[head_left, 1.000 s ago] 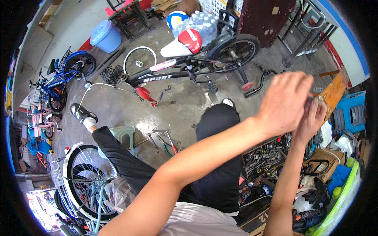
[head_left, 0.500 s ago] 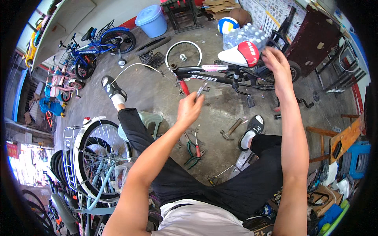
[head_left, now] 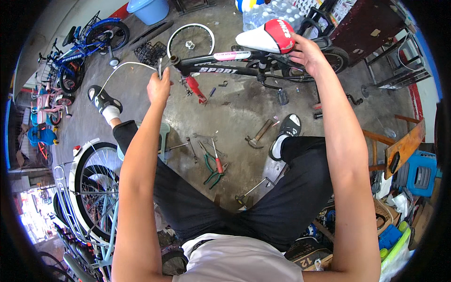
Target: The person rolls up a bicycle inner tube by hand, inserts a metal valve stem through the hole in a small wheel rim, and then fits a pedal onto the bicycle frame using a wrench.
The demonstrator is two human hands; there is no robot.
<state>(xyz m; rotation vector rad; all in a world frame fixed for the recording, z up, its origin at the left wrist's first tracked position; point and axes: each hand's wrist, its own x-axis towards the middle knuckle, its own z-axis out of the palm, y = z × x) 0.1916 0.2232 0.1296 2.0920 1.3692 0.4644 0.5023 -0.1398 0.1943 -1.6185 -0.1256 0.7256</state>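
A black bicycle frame (head_left: 221, 71) with a red fork (head_left: 194, 89) and no front wheel on it stands ahead of me. Its saddle (head_left: 277, 38) is red and white. My right hand (head_left: 306, 54) is at the saddle's rear edge, fingers stretched out and touching it, not visibly wrapped round it. My left hand (head_left: 159, 88) is closed around a slim silver metal tool (head_left: 160, 67), upright beside the frame's front end; its exact kind does not show. A white cable (head_left: 123, 67) runs in an arc to near that hand.
Between my feet lie a hammer (head_left: 258, 136), green-handled pliers (head_left: 212, 177) and a red-handled screwdriver (head_left: 218, 164). Beyond the frame lies a loose wheel (head_left: 190, 25). A pale-blue bicycle (head_left: 96, 188) is at my left, a wooden stool (head_left: 405, 148) at my right.
My left hand has moved left with the silver tool, to the frame's front end. My right hand has come against the saddle's rear. The view has shifted, so the floor things sit differently.
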